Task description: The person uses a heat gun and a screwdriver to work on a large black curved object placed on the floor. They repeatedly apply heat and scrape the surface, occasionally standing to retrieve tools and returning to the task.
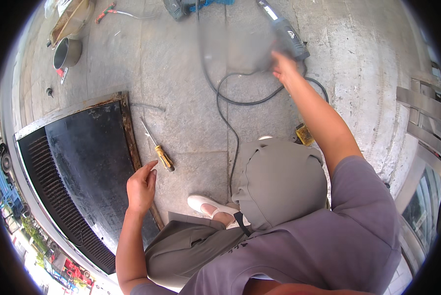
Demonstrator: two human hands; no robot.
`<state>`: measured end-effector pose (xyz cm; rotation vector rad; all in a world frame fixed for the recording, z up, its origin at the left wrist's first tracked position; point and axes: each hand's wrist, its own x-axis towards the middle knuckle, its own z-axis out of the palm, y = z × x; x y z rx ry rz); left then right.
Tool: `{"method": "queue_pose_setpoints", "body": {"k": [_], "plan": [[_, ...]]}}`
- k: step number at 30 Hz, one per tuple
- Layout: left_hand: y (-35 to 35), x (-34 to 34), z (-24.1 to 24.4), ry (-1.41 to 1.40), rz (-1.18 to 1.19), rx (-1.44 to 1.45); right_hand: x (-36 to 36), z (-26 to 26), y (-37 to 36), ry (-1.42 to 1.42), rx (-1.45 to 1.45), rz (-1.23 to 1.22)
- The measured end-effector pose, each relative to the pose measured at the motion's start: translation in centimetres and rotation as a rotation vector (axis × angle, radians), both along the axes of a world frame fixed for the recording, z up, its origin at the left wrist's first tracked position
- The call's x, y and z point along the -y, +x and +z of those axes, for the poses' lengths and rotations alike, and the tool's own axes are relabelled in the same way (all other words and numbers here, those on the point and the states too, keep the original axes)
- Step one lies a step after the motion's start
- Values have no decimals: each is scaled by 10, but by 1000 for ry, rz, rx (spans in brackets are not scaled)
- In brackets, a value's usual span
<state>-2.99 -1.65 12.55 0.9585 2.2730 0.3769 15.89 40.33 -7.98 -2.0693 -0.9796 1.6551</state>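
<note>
My left hand (142, 187) hovers by the rusty-edged metal frame (130, 132) of a dark panel (91, 158), thumb and forefinger a little apart with nothing between them. Just beyond its fingertips, a screwdriver (164, 158) with a yellow and black handle lies on the concrete floor. My right hand (284, 67) reaches forward beside a black corded power tool (290, 38), above a dark cable (255, 102). A blurred patch covers part of its fingers, so whether it touches the tool or cable is hidden.
A metal pot (68, 53) stands at upper left, near a red-handled hand tool (105, 13) and a wooden tray (71, 20). Another dark power tool (176, 8) lies at the top. The cable loops across the floor to my feet. A yellow object (304, 135) sits beside my knee.
</note>
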Motion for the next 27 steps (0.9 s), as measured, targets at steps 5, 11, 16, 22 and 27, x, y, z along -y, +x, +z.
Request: {"method": "queue_pose_setpoints", "body": {"k": [5,11,16,22,27], "plan": [[7,-23,22,91,-90,18,-36,-38,-3,127,-13,-110],[17,-69,11,271,-103,67,38,40,5,102,-612,55],[48,-139,-45,422,110,334,101,98,-27,-59,-864,331],[63,-177,-80,516,500,563,137,89,-41,-6,-862,622],[64,-165,-85,536,668,772,168,93,-50,108,-822,667]]}}
